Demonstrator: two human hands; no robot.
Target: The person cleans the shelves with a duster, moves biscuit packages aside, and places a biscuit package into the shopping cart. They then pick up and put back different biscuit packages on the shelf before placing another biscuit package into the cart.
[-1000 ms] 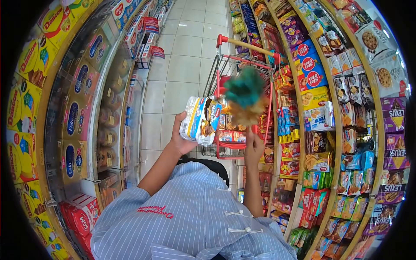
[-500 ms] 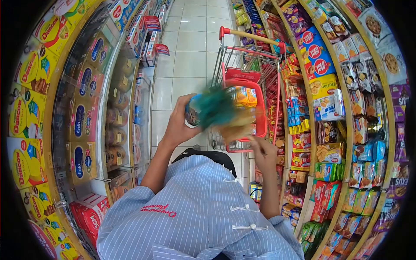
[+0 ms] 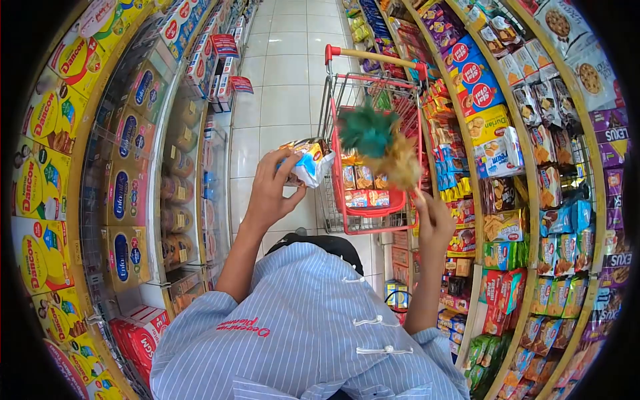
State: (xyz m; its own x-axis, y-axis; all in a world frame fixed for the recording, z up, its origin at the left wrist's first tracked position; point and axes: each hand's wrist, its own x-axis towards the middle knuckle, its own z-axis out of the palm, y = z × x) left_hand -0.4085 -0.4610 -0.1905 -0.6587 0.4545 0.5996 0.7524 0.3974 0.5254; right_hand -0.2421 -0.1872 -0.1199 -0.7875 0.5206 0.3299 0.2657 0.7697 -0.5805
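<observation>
My left hand (image 3: 272, 190) is closed around a shiny snack packet (image 3: 312, 163) with white, blue and brown areas, held over the aisle just left of the cart. My right hand (image 3: 435, 220) pinches the thin handle of a feather duster (image 3: 383, 143) with green and tan feathers, slightly blurred. The duster hangs over the cart's red basket (image 3: 373, 212) and covers part of it. Orange snack packs (image 3: 363, 178) and red-and-white packs (image 3: 367, 199) lie inside the basket.
A wire shopping cart (image 3: 333, 87) with a tan handle (image 3: 377, 58) stands ahead. Shelves of yellow milk boxes (image 3: 41, 183) and gold boxes (image 3: 127, 193) line the left. Biscuit packs (image 3: 500, 160) fill the right shelves. White floor tiles (image 3: 280, 70) run between.
The duster has swung right, away from the packet, which is now uncovered. My right hand has moved slightly right and up. The cart appears a little further left and nearer the top.
</observation>
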